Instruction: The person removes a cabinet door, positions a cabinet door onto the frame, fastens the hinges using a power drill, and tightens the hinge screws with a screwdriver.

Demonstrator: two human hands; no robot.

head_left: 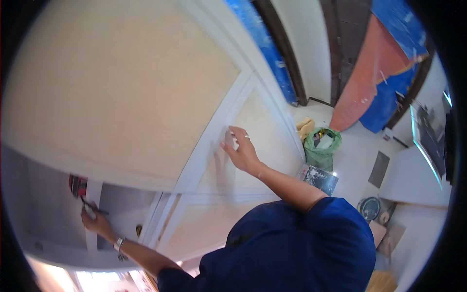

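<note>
My left hand [98,225], with a watch on the wrist, reaches into the grey cabinet compartment at the lower left. Its fingers close round a dark, thin tool [99,209]. Just above lies a red and black object [78,185], too small to name surely. My right hand [244,154], wearing a ring, is at the pale cabinet door [260,131] beside its white frame [206,141]. Its fingers are curved and apart, with nothing I can make out between them. A large cream panel [116,87] fills the upper left.
On the floor at right are a green sack [319,157] of rubbish, a paint-spotted board [321,180] and a round bucket [369,208]. Blue sheeting [384,102] and a pink sheet [357,87] hang beyond. A small yellow and black item [139,229] is in the cabinet.
</note>
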